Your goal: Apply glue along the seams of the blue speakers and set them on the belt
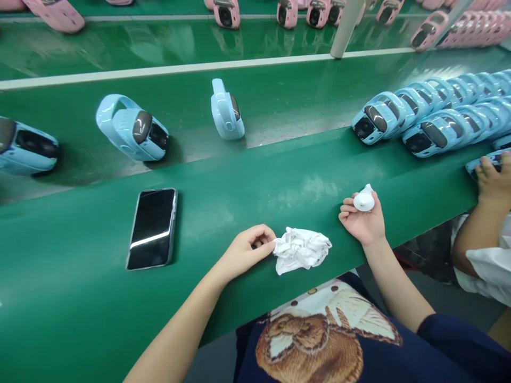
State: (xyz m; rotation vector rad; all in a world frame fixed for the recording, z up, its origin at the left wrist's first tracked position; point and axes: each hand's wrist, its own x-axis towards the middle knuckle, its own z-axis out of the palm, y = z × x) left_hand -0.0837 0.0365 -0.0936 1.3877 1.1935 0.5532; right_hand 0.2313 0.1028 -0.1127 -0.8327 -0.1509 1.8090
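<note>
My left hand (252,250) is closed, its thumb and forefinger pinching the left edge of a crumpled white cloth (304,250) that lies on the green table. Further right, raised over the table's front part, my right hand (365,221) is turned palm up with its fingers curled. It holds a small white bottle-like object (363,201) with a round end facing me; its exact kind is unclear. Left of my left hand, a phone (152,229) lies flat with its dark screen up.
Light-blue handled devices with dark fronts (133,127) stand spaced along the grey-green strip behind the table (223,186). Several more (375,119) are packed in rows at right. Pink ones (227,13) stand beyond a white rail (179,69) and post (346,32). A co-worker's hand (495,181) touches a blue device.
</note>
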